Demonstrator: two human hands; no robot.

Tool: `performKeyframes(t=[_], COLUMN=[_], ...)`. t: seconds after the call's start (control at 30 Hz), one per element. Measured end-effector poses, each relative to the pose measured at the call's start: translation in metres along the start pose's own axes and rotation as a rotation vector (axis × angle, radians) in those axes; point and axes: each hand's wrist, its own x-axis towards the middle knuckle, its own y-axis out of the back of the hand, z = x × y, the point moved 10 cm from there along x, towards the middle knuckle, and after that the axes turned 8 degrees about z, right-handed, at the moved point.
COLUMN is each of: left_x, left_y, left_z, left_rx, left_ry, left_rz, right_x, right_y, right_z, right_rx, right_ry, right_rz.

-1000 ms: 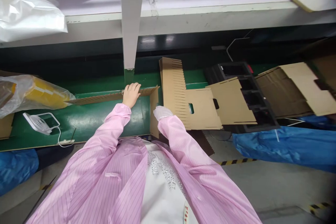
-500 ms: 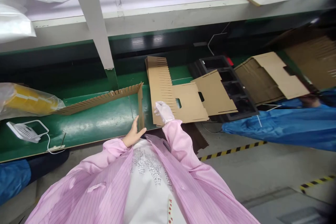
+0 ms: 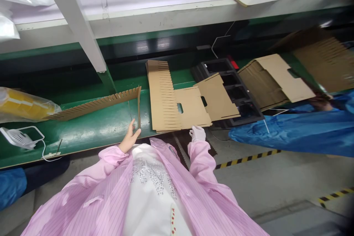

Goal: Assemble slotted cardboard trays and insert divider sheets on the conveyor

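Observation:
My left hand (image 3: 129,137), bare, has thumb and fingers apart beside the short upright end of a bent slotted cardboard strip (image 3: 98,104); whether it touches the strip is unclear. A white glove covers my right hand (image 3: 197,133), whose fingers curl at the front edge of a flat cardboard sheet (image 3: 190,107) with a hand hole. Left of that sheet, and partly over it, lies a stack of slotted cardboard strips (image 3: 159,96). Another cardboard piece (image 3: 218,97) with a hand hole leans over the sheet's right side and a black tray.
The black compartment tray (image 3: 250,105) sits at right, beside more cardboard (image 3: 290,81) and a co-worker's blue sleeve (image 3: 290,129). On the green bench (image 3: 91,129) stand a white fan (image 3: 19,138) and a bagged yellow roll (image 3: 27,105). A white post (image 3: 83,37) rises behind the bench.
My right hand has moved from the slotted strips rightward and nearer to me, to the sheet's front edge. My left hand stays by the bent strip's end. The whole view has shifted slightly.

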Motion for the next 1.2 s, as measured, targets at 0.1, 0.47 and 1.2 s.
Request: performKeyframes(t=[0.1,0.47,1.2], left_x=[-0.002,-0.020,-0.022], left_y=[-0.001,-0.005,0.004], left_z=[0.003,0.002,0.037], left_rx=[-0.022,-0.055,0.005], left_ry=[-0.001,-0.012,-0.212], left_rz=[0.037,0.144,0.365], right_x=[-0.006,-0.098,0.028], right_y=[-0.015,-0.149,0.043], right_z=[-0.010,-0.111,-0.049], right_rx=[-0.093,-0.698,-0.587], right_ry=[-0.015,0.442,0.319], right_rz=[0.061,-0.227,-0.109])
